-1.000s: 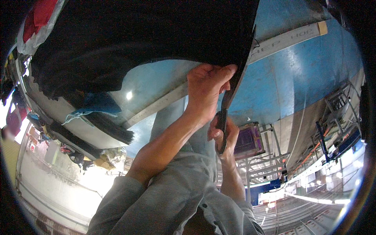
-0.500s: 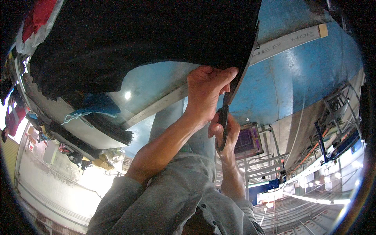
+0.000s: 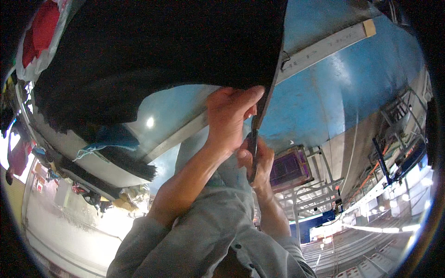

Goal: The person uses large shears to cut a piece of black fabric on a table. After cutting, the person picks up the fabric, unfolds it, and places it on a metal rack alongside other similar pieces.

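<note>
A large sheet of black fabric [image 3: 162, 46] fills the upper left, over the blue table [image 3: 347, 88]. My left hand [image 3: 229, 116] pinches the fabric's lower edge at its right side, thumb on top, fingers curled. Just below, my right hand [image 3: 258, 162] grips the dark handles of large scissors [image 3: 254, 146]. Their long blade runs upward along the fabric's right edge, beside my left fingers and partly hard to tell from the dark cloth.
Pale strips [image 3: 324, 48] cross the table. Left are blue cloth with cords [image 3: 113, 141], a red-and-white bundle [image 3: 44, 32] and, beyond, a person in maroon [image 3: 18, 157]. A purple framed panel [image 3: 289, 169] and metal racks [image 3: 401, 116] stand right.
Both my hands, the scissors and the fabric edge sit further left in the picture, and the hands slightly lower. The grips look unchanged.
</note>
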`<state>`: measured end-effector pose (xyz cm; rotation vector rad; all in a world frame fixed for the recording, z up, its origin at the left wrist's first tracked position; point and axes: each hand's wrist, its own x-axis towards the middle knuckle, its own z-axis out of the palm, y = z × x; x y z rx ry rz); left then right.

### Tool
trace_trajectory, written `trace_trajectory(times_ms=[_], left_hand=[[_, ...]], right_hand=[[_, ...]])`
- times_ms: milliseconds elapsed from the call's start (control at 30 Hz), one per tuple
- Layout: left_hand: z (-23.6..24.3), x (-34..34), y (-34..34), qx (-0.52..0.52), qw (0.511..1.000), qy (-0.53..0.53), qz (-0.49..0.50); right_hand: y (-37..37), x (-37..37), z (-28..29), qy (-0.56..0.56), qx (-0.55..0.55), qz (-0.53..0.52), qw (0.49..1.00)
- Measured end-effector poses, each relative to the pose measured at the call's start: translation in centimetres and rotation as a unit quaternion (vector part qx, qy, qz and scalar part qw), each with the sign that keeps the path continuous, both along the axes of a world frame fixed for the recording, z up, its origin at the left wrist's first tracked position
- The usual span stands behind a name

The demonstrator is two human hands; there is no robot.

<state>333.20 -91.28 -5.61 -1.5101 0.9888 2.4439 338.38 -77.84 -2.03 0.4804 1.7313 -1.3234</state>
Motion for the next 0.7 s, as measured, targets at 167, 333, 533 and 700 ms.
trace_trajectory(times_ms=[167,333,533,700], left_hand=[[-0.16,-0.04,0.11,0.011,1.000,0.014,0.017],[0.29,-0.38,-0.17,-0.016,1.000,0.010,-0.005],[0.49,-0.35,-0.34,-0.027,0.999,0.014,-0.027],[0.62,-0.34,-0.30,-0.020,0.999,-0.001,-0.040]], right_hand=[[-0.24,-0.28,0.33,-0.028,-0.009,-0.018,0.999],[-0.41,-0.28,-0.10,0.042,-0.013,0.009,0.999],[-0.62,-0.01,-0.14,0.038,-0.012,-0.013,0.999],[-0.63,0.39,-0.07,0.030,-0.017,-0.034,0.999]])
